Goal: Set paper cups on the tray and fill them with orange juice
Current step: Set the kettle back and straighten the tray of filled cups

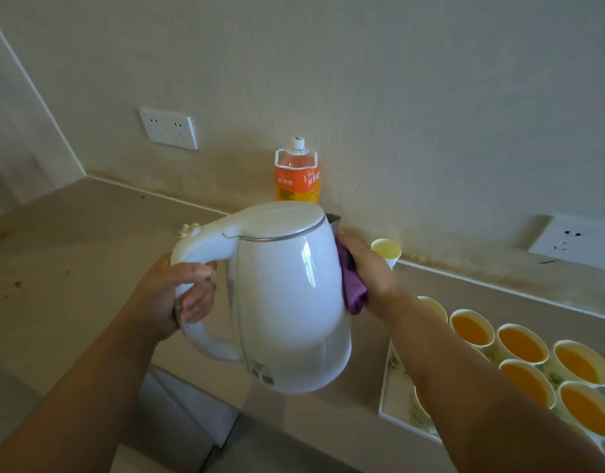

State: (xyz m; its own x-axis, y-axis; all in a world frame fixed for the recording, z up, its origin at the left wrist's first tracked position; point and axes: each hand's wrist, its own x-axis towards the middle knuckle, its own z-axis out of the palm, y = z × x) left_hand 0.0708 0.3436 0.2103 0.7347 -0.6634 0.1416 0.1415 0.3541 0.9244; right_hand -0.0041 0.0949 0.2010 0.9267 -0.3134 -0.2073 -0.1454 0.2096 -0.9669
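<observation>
Several paper cups (521, 343) filled with orange juice stand on a white tray (394, 394) at the lower right. One empty paper cup (387, 250) stands apart by the wall. An orange juice bottle (297, 175), capped, stands against the wall behind a white electric kettle (287, 302). My left hand (178, 295) grips the kettle's handle and holds it above the counter. My right hand (369, 271) holds a purple cloth (352, 288) against the kettle's right side, below the spout.
A beige counter (72, 240) runs along the wall, with crumbs at the left. A wall socket (168, 128) sits at the upper left and another socket plate (577, 242) at the right. A small crumpled white scrap (189, 229) lies behind the kettle's handle.
</observation>
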